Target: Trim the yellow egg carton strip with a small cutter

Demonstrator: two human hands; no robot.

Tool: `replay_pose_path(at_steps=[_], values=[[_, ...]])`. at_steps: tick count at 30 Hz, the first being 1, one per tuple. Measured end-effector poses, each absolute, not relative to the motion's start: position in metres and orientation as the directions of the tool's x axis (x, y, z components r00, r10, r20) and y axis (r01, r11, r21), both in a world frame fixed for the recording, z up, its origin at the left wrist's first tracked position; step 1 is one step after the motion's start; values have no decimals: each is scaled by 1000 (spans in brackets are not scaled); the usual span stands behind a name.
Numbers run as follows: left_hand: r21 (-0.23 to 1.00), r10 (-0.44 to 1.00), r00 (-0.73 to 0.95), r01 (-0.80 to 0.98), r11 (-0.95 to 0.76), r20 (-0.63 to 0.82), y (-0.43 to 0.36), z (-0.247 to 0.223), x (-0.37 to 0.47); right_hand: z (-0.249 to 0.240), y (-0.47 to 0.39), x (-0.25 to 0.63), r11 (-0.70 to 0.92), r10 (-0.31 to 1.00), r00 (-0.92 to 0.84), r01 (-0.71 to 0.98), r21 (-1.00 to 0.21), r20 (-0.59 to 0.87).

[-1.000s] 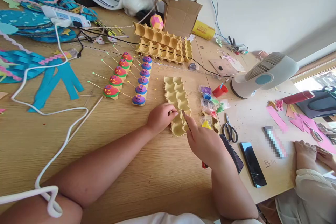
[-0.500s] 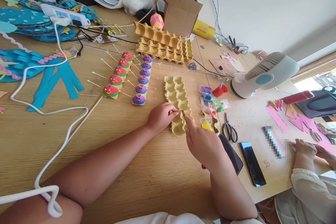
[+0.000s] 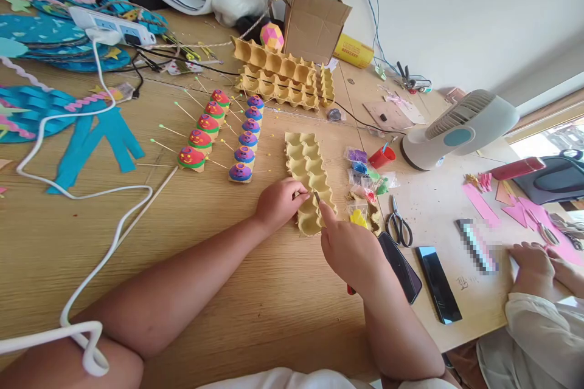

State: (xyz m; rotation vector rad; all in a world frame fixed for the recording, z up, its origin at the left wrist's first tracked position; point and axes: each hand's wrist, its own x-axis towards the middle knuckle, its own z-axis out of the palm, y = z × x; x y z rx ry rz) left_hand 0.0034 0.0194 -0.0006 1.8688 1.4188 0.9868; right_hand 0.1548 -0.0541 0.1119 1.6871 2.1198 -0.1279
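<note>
A yellowish egg carton point(image 3: 298, 167) lies lengthwise on the wooden table in front of me, cups facing up. My left hand point(image 3: 280, 203) grips its left edge, fingers curled over the rim near the lower cups. In my right hand point(image 3: 349, 249) is a knife point(image 3: 317, 197); its narrow blade touches the carton between two cups, with my index finger stretched along it. A bit of red shows below my palm, and the rest of the handle is hidden. Left of the carton stand a row of red and green painted egg-cup caterpillars point(image 3: 199, 138) and a purple and blue row point(image 3: 247, 138).
More egg cartons point(image 3: 278, 85) lie at the back. On the right are clay bags point(image 3: 358, 217), scissors point(image 3: 399, 225), two phones point(image 3: 438, 285) and a white fan point(image 3: 449, 134). A white cable point(image 3: 91, 267) runs at left. Another person's hands point(image 3: 533, 261) rest at far right.
My right hand with the knife has shifted very slightly left; the carton and my left hand stay put. The other person's hands at far right have moved a little.
</note>
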Motion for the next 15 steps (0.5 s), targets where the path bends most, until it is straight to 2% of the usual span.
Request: replay_pose_path(at_steps=[15], values=[[802, 966, 159, 539, -257, 203, 21, -1, 3, 117, -51, 153, 261, 892, -143, 938, 230, -429]])
